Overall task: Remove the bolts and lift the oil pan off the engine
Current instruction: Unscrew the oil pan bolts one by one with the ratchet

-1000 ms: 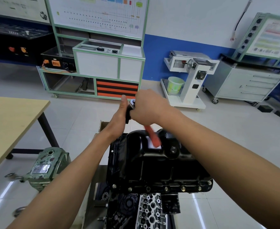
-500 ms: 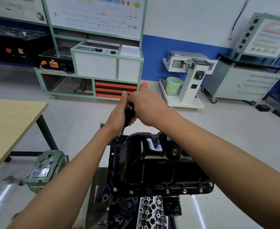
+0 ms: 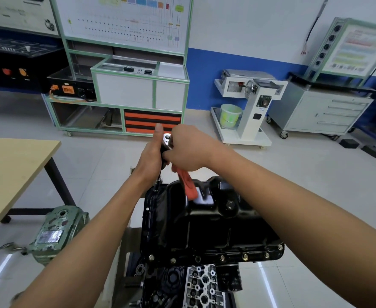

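Over oil pan (image 3: 204, 230), hands (image 3: 148, 156) (image 3: 189, 150) round ratchet (image 3: 187, 184)

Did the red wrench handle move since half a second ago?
Yes. The red ratchet handle swung back toward the person: it pointed away past the right hand, and now hangs over the black metal oil pan, which stayed put.

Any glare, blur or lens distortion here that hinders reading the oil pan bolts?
Head view: wide-angle bending curves the frame edges; light streaks glare on the floor; a bright reflection sits atop the oil pan; near-flange bolts read sharp; the red-handled ratchet looks soft.
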`<act>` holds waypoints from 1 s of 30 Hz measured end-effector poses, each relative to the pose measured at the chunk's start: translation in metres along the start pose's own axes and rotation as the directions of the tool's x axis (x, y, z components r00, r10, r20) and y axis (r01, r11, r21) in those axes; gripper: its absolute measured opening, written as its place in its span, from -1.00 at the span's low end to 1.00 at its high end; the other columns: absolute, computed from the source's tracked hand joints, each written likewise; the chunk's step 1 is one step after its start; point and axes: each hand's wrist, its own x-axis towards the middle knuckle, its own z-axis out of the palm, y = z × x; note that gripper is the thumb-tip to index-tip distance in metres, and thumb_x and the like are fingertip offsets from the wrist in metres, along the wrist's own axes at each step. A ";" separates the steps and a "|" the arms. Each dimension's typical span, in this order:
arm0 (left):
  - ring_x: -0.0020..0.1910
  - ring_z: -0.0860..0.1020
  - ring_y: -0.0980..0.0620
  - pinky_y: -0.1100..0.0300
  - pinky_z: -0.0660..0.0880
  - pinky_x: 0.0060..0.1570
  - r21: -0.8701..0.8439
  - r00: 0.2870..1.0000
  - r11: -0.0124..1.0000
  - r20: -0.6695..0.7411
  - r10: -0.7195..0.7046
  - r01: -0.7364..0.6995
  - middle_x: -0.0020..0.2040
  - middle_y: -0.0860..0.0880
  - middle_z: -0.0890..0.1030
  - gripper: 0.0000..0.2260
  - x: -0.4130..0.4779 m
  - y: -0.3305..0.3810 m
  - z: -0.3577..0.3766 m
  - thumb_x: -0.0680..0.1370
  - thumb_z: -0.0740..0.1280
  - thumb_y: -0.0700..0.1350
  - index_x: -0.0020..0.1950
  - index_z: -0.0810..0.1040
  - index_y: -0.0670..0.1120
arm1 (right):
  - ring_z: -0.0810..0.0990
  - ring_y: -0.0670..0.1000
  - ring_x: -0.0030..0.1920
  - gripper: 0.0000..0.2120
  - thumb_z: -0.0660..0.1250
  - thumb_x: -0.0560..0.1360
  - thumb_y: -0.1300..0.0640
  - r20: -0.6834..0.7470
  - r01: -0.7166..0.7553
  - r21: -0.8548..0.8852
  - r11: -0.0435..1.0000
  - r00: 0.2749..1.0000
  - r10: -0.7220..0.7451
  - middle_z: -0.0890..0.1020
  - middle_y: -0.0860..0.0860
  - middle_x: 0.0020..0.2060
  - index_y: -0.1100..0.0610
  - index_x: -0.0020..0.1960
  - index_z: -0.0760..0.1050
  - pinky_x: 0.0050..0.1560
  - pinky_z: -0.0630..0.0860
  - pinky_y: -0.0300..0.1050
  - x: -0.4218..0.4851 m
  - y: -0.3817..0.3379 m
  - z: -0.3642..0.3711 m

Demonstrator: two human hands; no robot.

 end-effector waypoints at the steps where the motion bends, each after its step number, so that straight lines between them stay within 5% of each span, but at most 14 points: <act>1: -0.41 0.31 0.03 0.06 0.22 -0.30 0.001 1.000 1.000 0.004 0.005 -0.005 -0.48 0.04 0.41 -0.39 0.001 -0.003 -0.001 0.43 0.05 0.55 -0.45 0.45 0.08 | 0.72 0.14 -0.12 -0.82 0.27 0.50 0.25 0.008 -0.018 0.041 0.999 1.000 0.018 0.72 0.17 -0.20 0.33 -0.05 0.60 -0.10 0.66 0.10 0.000 0.000 0.000; 4: -0.47 0.35 0.11 0.10 0.24 -0.31 0.079 1.000 0.997 -0.013 0.010 -0.009 -0.51 0.09 0.46 -0.36 0.000 -0.001 0.000 0.46 0.00 0.54 -0.46 0.51 0.09 | 0.69 0.14 -0.07 -0.83 0.27 0.49 0.24 -0.023 -0.026 0.034 0.999 0.999 0.027 0.71 0.13 -0.14 0.24 0.01 0.60 -0.04 0.65 0.10 0.000 0.002 -0.001; 7: -0.41 0.42 0.08 0.06 0.30 -0.24 0.120 0.997 0.992 -0.073 -0.021 0.030 -0.45 0.05 0.52 -0.36 0.000 0.002 0.000 0.41 0.01 0.56 -0.44 0.54 0.08 | 0.57 0.14 -0.05 -0.77 0.29 0.50 0.24 -0.080 0.022 -0.219 0.975 0.996 -0.041 0.58 0.02 -0.05 0.08 0.13 0.55 -0.10 0.51 -0.03 -0.003 0.007 -0.003; 12: -0.46 0.39 -0.03 0.10 0.28 -0.37 0.048 0.999 0.999 0.027 -0.027 0.026 -0.46 -0.14 0.50 -0.32 0.000 0.003 0.004 0.52 0.00 0.48 -0.39 0.53 -0.04 | 0.47 0.13 -0.17 -0.70 0.22 0.49 0.34 -0.154 0.140 -0.419 0.897 0.963 -0.222 0.31 -0.05 -0.31 0.04 0.08 0.58 -0.21 0.41 -0.01 -0.003 0.008 -0.006; 16: -0.49 0.39 0.00 0.18 0.35 -0.42 -0.016 0.996 0.999 0.088 -0.027 0.028 -0.48 -0.13 0.47 -0.24 0.004 0.000 0.001 0.56 -0.04 0.45 -0.14 0.58 -0.21 | 0.50 0.15 -0.18 -0.76 0.26 0.46 0.36 -0.142 0.214 -0.386 0.897 0.947 -0.287 0.43 -0.01 -0.26 0.04 -0.03 0.54 -0.28 0.40 -0.02 0.000 0.014 0.000; 19: -0.42 0.32 -0.02 0.14 0.29 -0.35 -0.021 0.992 1.000 0.121 0.020 -0.018 -0.44 -0.14 0.40 -0.23 0.003 -0.003 0.001 0.57 -0.10 0.49 0.10 0.69 -0.04 | 0.57 0.17 -0.11 -0.82 0.30 0.48 0.28 -0.143 0.217 -0.370 0.903 0.947 -0.286 0.58 0.02 -0.12 0.02 -0.03 0.53 -0.16 0.54 0.06 0.002 0.015 0.004; 21: -0.42 0.31 0.00 0.09 0.23 -0.32 -0.005 0.997 1.000 0.072 0.000 0.000 -0.44 -0.08 0.40 -0.23 0.003 -0.004 0.000 0.48 -0.07 0.57 -0.26 0.63 -0.02 | 0.55 0.14 -0.12 -0.91 0.35 0.49 0.19 -0.187 0.149 -0.357 0.922 0.956 -0.227 0.52 0.00 -0.16 0.02 -0.08 0.48 -0.15 0.51 0.02 0.002 0.014 0.004; 23: -0.43 0.31 0.03 0.07 0.19 -0.29 0.017 0.999 0.999 0.041 -0.033 0.033 -0.45 -0.02 0.42 -0.29 0.004 -0.003 -0.001 0.40 -0.06 0.60 -0.44 0.47 0.03 | 0.49 0.08 -0.26 -0.77 0.38 0.47 0.15 -0.240 0.058 -0.301 0.952 0.961 -0.135 0.41 -0.04 -0.27 0.07 -0.23 0.32 -0.33 0.36 -0.08 0.002 0.012 0.005; 27: -0.07 0.47 -0.14 -0.19 0.42 0.00 0.040 0.993 0.997 0.099 -0.063 0.059 -0.06 -0.28 0.57 0.01 0.007 -0.005 -0.002 0.39 -0.03 0.59 0.03 0.58 -0.36 | 0.45 0.01 -0.39 -0.78 0.33 0.45 0.16 -0.194 -0.029 -0.079 0.996 0.981 0.014 0.45 0.00 -0.35 0.09 -0.30 0.32 -0.44 0.24 -0.15 0.000 0.004 0.002; 30: 0.03 0.55 -0.16 -0.25 0.47 0.21 0.021 0.995 1.000 0.103 -0.013 0.011 0.04 -0.31 0.61 -0.11 0.006 -0.004 0.000 0.49 -0.04 0.49 0.14 0.60 -0.30 | 0.47 0.01 -0.36 -0.78 0.29 0.51 0.13 -0.174 -0.061 -0.023 0.998 0.983 0.057 0.46 0.01 -0.33 0.09 -0.26 0.30 -0.41 0.26 -0.13 0.001 0.000 0.001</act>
